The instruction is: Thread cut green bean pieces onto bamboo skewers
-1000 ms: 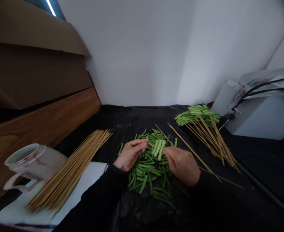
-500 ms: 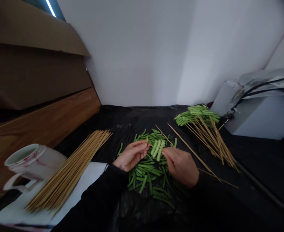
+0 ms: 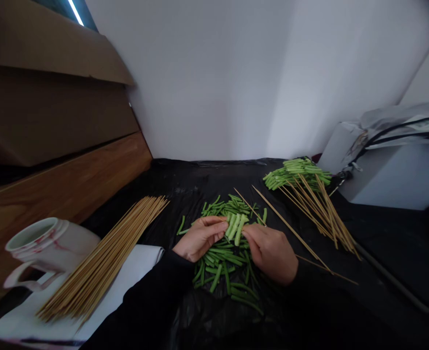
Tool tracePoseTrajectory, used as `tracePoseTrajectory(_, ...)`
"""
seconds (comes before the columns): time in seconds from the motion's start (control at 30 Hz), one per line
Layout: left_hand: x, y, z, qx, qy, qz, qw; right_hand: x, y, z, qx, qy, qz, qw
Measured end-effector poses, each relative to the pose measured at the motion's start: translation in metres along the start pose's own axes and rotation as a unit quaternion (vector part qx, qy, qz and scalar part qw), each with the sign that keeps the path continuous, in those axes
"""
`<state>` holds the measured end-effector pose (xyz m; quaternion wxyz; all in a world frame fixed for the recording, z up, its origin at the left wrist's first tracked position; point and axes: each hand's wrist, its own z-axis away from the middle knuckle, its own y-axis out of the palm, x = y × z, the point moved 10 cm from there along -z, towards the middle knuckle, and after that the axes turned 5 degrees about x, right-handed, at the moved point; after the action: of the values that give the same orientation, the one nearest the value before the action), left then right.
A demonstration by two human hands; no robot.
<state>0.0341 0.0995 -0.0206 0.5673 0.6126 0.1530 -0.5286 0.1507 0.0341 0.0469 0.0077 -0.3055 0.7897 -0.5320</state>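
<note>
Above a loose pile of cut green beans [image 3: 223,255], several pale green bean pieces [image 3: 235,228] sit side by side on a bamboo skewer [image 3: 340,276]. My right hand [image 3: 273,253] is closed round the skewer just right of the row, and its far end sticks out beyond the hand. My left hand [image 3: 202,238] pinches the left end of the row between thumb and fingers, pressed against the leftmost bean piece. The skewer's tip is hidden by the left fingers. Two loose skewers [image 3: 291,228] lie close by my right hand.
At the left a thick bundle of skewers [image 3: 105,257] lies on white paper [image 3: 137,272] beside a tipped mug [image 3: 64,243]. Filled bean skewers [image 3: 298,172] are stacked at the back right. A cardboard box [image 3: 54,107] and a grey-white box [image 3: 393,170] flank the black plastic sheet [image 3: 192,180].
My left hand has moved slightly right, pushing a bean piece along the skewer up against the others. The row now has one more piece. My right hand has barely shifted.
</note>
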Motion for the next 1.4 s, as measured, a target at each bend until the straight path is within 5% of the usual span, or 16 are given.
tracePoseTrajectory(0.2, 0.000, 0.002, 0.000, -0.003, 0.016, -0.039, 0.999, -0.001, -0.001, -0.001, 0.000, 0.003, 0.013, 1.000)
tracePoseTrajectory(0.33, -0.010, 0.001, 0.000, 0.015, 0.035, -0.183, 0.982, -0.011, -0.013, -0.001, -0.045, 0.014, 0.024, 0.999)
tracePoseTrajectory(0.57, -0.009, 0.021, 0.011, 0.156, 0.027, -0.477, 0.864, -0.027, -0.028, -0.002, -0.086, 0.037, 0.052, 0.994)
tracePoseTrajectory(0.73, -0.018, 0.016, 0.015, 0.144, 0.040, -0.618, 0.772, -0.023, -0.026, -0.002, -0.077, 0.035, 0.056, 0.995)
tracePoseTrajectory(0.87, -0.019, 0.017, 0.016, 0.155, 0.049, -0.660, 0.733, -0.022, -0.025, -0.002, -0.071, 0.038, 0.060, 0.995)
tracePoseTrajectory(1.0, -0.032, 0.023, 0.015, 0.117, 0.130, -0.696, 0.696, -0.022, -0.026, -0.002, -0.074, 0.039, 0.057, 0.995)
tracePoseTrajectory(1.17, -0.045, 0.029, 0.018, 0.037, 0.205, -0.678, 0.705, -0.023, -0.026, -0.002, -0.071, 0.045, 0.057, 0.995)
tracePoseTrajectory(1.27, -0.029, 0.044, 0.021, 0.107, 0.193, -0.664, 0.714, -0.023, -0.027, -0.003, -0.068, 0.047, 0.054, 0.995)
tracePoseTrajectory(1.4, -0.011, 0.059, 0.027, 0.191, 0.175, -0.691, 0.675, -0.023, -0.027, -0.003, -0.067, 0.050, 0.052, 0.995)
